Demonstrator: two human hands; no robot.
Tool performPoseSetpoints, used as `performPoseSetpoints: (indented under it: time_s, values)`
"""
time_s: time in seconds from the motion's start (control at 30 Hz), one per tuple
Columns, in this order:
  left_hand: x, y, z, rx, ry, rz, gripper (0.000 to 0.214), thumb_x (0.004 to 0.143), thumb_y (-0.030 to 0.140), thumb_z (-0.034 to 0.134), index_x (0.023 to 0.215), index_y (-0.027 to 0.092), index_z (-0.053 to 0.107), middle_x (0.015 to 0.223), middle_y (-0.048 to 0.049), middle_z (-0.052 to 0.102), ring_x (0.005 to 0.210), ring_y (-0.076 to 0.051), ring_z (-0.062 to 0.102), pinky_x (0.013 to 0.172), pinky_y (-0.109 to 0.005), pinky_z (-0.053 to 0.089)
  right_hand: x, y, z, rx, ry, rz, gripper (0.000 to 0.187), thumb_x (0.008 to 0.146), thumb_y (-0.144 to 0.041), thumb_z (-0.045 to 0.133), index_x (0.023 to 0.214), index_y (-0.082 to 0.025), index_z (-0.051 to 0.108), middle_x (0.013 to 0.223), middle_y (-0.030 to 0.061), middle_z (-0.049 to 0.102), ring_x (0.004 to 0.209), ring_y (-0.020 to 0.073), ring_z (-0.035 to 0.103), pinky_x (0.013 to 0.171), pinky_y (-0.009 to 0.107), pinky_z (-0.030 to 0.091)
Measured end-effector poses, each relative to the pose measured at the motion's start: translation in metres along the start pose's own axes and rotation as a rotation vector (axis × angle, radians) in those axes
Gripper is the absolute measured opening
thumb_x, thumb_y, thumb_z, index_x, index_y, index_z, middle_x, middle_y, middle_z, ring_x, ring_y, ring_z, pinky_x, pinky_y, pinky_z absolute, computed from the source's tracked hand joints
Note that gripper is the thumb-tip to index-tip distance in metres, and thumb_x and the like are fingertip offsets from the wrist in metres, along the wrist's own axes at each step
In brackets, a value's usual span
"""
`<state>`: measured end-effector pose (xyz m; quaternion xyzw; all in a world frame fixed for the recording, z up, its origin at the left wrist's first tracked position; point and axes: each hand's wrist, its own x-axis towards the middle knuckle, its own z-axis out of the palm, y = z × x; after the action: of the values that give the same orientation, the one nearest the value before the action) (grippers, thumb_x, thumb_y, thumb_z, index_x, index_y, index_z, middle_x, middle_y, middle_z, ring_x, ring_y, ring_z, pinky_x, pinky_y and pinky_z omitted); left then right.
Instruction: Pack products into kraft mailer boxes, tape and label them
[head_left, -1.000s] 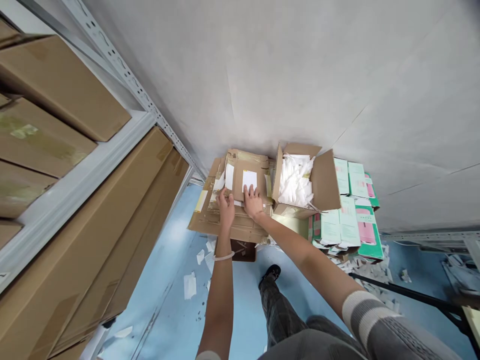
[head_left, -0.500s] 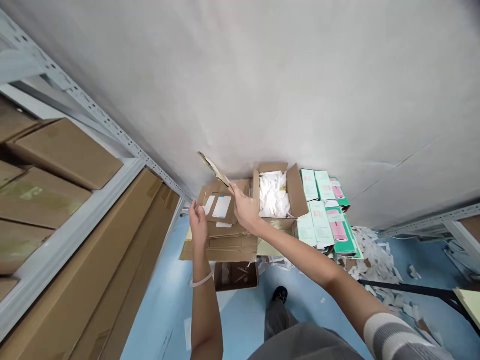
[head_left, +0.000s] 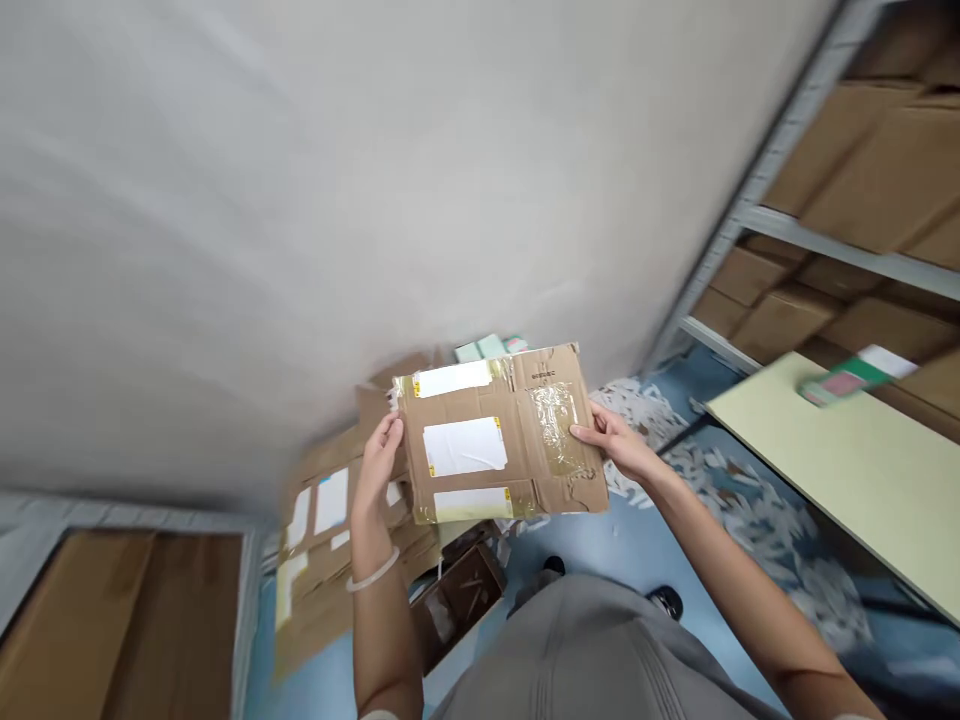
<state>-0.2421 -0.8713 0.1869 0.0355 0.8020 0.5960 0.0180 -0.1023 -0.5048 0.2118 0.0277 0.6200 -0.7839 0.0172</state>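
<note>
Between my hands is a flattened cardboard box, held up with its broad face toward me. White labels and clear tape cover parts of it. My left hand pinches its left edge. My right hand grips the right edge, thumb on the front face over the taped part. Below and to the left lies a stack of flattened cardboard with white labels. The box of white paper pieces is mostly hidden behind the held cardboard.
A pale table stands at the right with a green and pink box on it. Shelves with cartons rise behind it. Paper scraps litter the blue floor. An open brown box sits below. Large cartons stand at the left.
The view has swung to the right, bringing the table and right shelves in. The flattened box, earlier edge-on in my right hand alone, now faces me, and my left hand has taken its left edge.
</note>
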Motion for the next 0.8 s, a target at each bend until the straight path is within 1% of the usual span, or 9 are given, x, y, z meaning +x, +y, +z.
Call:
performPoseSetpoints:
  time_s: [0.1, 0.2, 0.3, 0.37, 0.4, 0.47, 0.53, 0.67, 0.8]
  values:
    - [0.014, 0.024, 0.096, 0.015, -0.266, 0.052, 0.069, 0.081, 0.064, 0.059, 0.131, 0.017, 0.056, 0.137, -0.0143, 0.06, 0.129, -0.027, 0.055, 0.108, -0.039, 0.046, -0.062, 0.005, -0.068, 0.017, 0.242, -0.048, 0.058, 0.075, -0.044, 0.076, 0.126, -0.023, 0.06, 0.118, 0.0065, 0.071, 0.102, 0.0239, 0.067, 0.09, 0.037, 0.053]
    - [0.014, 0.051, 0.2, -0.006, -0.457, 0.104, 0.066, 0.081, 0.059, 0.061, 0.132, 0.018, 0.053, 0.14, -0.0144, 0.058, 0.131, -0.027, 0.054, 0.108, -0.039, 0.046, -0.124, 0.006, -0.124, 0.016, 0.487, -0.093, 0.059, 0.075, -0.049, 0.075, 0.125, -0.023, 0.059, 0.121, 0.0065, 0.07, 0.104, 0.0239, 0.067, 0.092, 0.038, 0.053]
    - [-0.003, 0.074, 0.298, -0.066, -0.616, 0.15, 0.059, 0.084, 0.053, 0.059, 0.132, 0.019, 0.053, 0.14, -0.0132, 0.058, 0.129, -0.026, 0.056, 0.106, -0.039, 0.048, -0.177, 0.007, -0.169, 0.007, 0.723, -0.136, 0.058, 0.077, -0.054, 0.072, 0.124, -0.023, 0.059, 0.124, 0.0061, 0.068, 0.109, 0.0239, 0.065, 0.097, 0.038, 0.051]
    - [-0.02, 0.083, 0.354, -0.125, -0.695, 0.153, 0.056, 0.085, 0.05, 0.058, 0.132, 0.019, 0.052, 0.139, -0.013, 0.059, 0.127, -0.026, 0.058, 0.104, -0.039, 0.05, -0.205, 0.011, -0.194, 0.01, 0.851, -0.143, 0.057, 0.077, -0.056, 0.07, 0.121, -0.023, 0.059, 0.124, 0.0062, 0.068, 0.111, 0.024, 0.064, 0.099, 0.038, 0.049]
    - [-0.029, 0.086, 0.377, -0.148, -0.713, 0.139, 0.055, 0.085, 0.048, 0.058, 0.132, 0.019, 0.051, 0.139, -0.0132, 0.059, 0.127, -0.026, 0.058, 0.104, -0.04, 0.051, -0.217, 0.013, -0.205, 0.015, 0.902, -0.142, 0.056, 0.078, -0.057, 0.069, 0.121, -0.022, 0.059, 0.124, 0.0062, 0.068, 0.112, 0.0242, 0.063, 0.1, 0.039, 0.049]
    - [-0.047, 0.09, 0.414, -0.168, -0.735, 0.104, 0.056, 0.085, 0.045, 0.058, 0.134, 0.018, 0.049, 0.14, -0.0139, 0.058, 0.128, -0.027, 0.057, 0.105, -0.041, 0.05, -0.237, 0.018, -0.225, 0.024, 0.98, -0.135, 0.056, 0.079, -0.059, 0.067, 0.119, -0.022, 0.059, 0.124, 0.0063, 0.068, 0.113, 0.0245, 0.063, 0.1, 0.039, 0.049]
    - [-0.063, 0.092, 0.439, -0.161, -0.752, 0.083, 0.057, 0.086, 0.043, 0.057, 0.136, 0.018, 0.046, 0.141, -0.0142, 0.057, 0.129, -0.026, 0.056, 0.106, -0.041, 0.049, -0.254, 0.019, -0.241, 0.024, 1.027, -0.124, 0.055, 0.08, -0.061, 0.065, 0.119, -0.023, 0.059, 0.125, 0.0062, 0.068, 0.113, 0.0248, 0.063, 0.101, 0.04, 0.049]
    - [-0.088, 0.1, 0.466, -0.081, -0.813, 0.101, 0.059, 0.091, 0.042, 0.051, 0.144, 0.021, 0.037, 0.142, -0.0121, 0.056, 0.129, -0.024, 0.056, 0.106, -0.039, 0.049, -0.275, 0.014, -0.264, -0.015, 1.053, -0.106, 0.055, 0.083, -0.063, 0.061, 0.12, -0.024, 0.058, 0.129, 0.0059, 0.065, 0.118, 0.0254, 0.06, 0.104, 0.041, 0.047]
    - [-0.111, 0.112, 0.491, -0.013, -0.85, 0.151, 0.061, 0.095, 0.043, 0.046, 0.15, 0.023, 0.029, 0.15, -0.0102, 0.048, 0.138, -0.021, 0.047, 0.112, -0.037, 0.044, -0.283, 0.009, -0.281, -0.086, 1.026, -0.072, 0.054, 0.087, -0.067, 0.054, 0.121, -0.025, 0.059, 0.134, 0.0061, 0.062, 0.124, 0.0249, 0.056, 0.109, 0.042, 0.043]
